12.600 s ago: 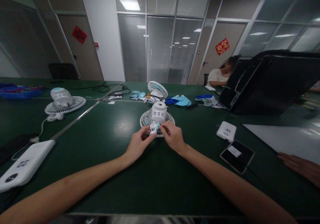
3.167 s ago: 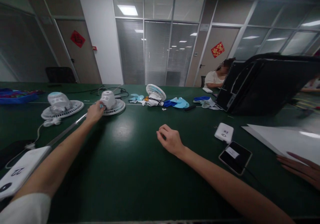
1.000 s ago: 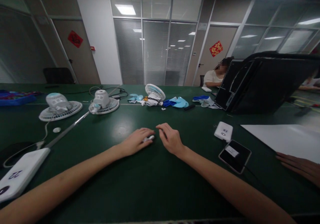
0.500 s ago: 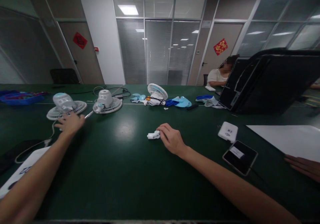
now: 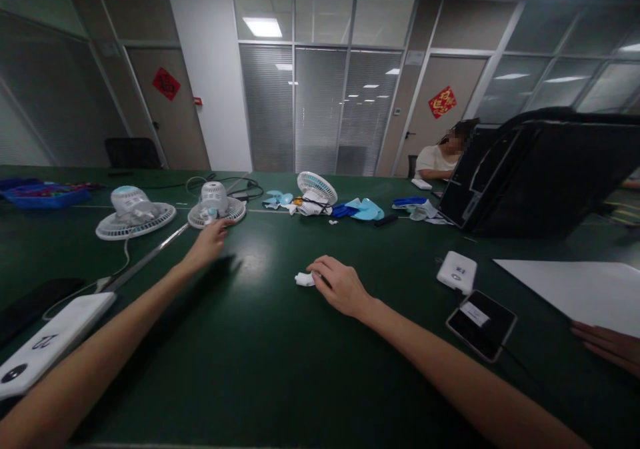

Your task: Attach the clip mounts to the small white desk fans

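Observation:
My right hand rests low over the table with its fingertips closed on a small white plastic part, whose right end they hide. My left hand is stretched out with fingers extended and nothing seen in it, just in front of the middle fan head. From this view I cannot tell whether it touches that fan. Farther left, another white fan head lies face down on its round grille, motor housing up.
A third fan leans among blue bags and light-blue fan blades. Left are a blue tray, a metal rod and a white power bank. Right are a white device, a phone, a large black case and another person's hand.
My left hand has moved right, from the left fan head to the front of the middle one. My right hand stays at the white part, which has turned slightly.

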### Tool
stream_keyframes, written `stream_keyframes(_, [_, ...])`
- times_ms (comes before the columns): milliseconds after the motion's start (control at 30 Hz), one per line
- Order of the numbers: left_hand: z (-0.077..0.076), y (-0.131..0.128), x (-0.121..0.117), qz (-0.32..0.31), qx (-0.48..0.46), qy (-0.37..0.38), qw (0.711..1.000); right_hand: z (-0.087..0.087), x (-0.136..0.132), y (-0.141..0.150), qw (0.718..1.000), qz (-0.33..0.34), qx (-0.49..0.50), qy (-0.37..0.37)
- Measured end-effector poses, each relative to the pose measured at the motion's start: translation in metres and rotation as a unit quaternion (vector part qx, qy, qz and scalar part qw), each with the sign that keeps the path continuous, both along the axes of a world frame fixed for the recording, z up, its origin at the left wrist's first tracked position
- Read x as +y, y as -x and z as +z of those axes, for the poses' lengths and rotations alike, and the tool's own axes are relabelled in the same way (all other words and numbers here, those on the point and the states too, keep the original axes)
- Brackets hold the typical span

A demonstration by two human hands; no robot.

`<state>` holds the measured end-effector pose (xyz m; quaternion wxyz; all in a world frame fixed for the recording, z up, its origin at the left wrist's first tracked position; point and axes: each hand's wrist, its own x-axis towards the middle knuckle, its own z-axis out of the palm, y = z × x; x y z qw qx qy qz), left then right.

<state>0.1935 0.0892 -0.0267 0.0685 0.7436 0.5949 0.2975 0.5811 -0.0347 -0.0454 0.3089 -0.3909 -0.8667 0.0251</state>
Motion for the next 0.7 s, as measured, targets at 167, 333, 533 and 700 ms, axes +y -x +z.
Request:
stream_keyframes(167, [-0.012,-0.112,-0.058,-0.298,-0.126,0.080,0.943,0.002,-0.002,0.000,1.000,-0.005,-0.015,0.004])
stream_keyframes(333, [-0.013,-0.121,-0.066,-0.304,-0.145,0.107,0.935,0.007,-0.002,-0.001,0.996,0.048,-0.075,-0.001])
stream_keyframes(533, [0.039,0.012,-0.011,0.199,-0.027,0.044,0.979,0.010,-0.001,-0.002,0.987,0.114,-0.107,0.022])
stream_keyframes(700, [0.053,0.105,-0.026,0.300,0.053,0.069,0.950,0.007,0.001,-0.001,0.990,0.110,-0.079,0.038])
